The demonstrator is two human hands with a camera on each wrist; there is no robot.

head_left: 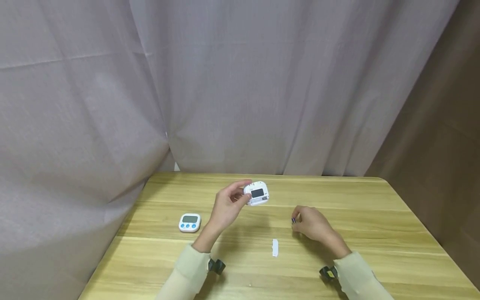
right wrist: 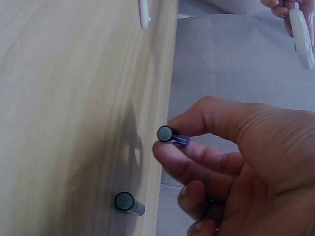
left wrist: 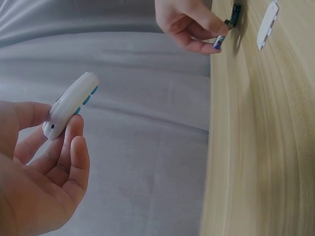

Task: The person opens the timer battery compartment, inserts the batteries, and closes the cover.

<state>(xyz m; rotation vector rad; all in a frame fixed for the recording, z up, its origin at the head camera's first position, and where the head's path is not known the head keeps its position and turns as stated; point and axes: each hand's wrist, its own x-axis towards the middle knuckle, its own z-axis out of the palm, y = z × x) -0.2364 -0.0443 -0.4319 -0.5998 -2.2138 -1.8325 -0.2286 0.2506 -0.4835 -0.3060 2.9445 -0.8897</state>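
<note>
My left hand (head_left: 228,205) has a digital timer (head_left: 258,184), my right hand (head_left: 314,225) a battery (right wrist: 166,134).
Left thumb and fingers clamped on the timer, above the wooden table (head_left: 360,208), back towards me; right ones pinch the battery. Second battery (right wrist: 130,203) on the table nearby, white battery cover (head_left: 275,248) between my wrists, another timer (head_left: 189,227) face up at left.

Two timers (head_left: 189,226) (head_left: 260,186), lower left and near centre of head view, two batteries (right wrist: 165,134) (right wrist: 125,201), centre and lower left of right-wrist view, one white strip (head_left: 275,248), two hands (head_left: 226,208) (head_left: 313,224)
</note>
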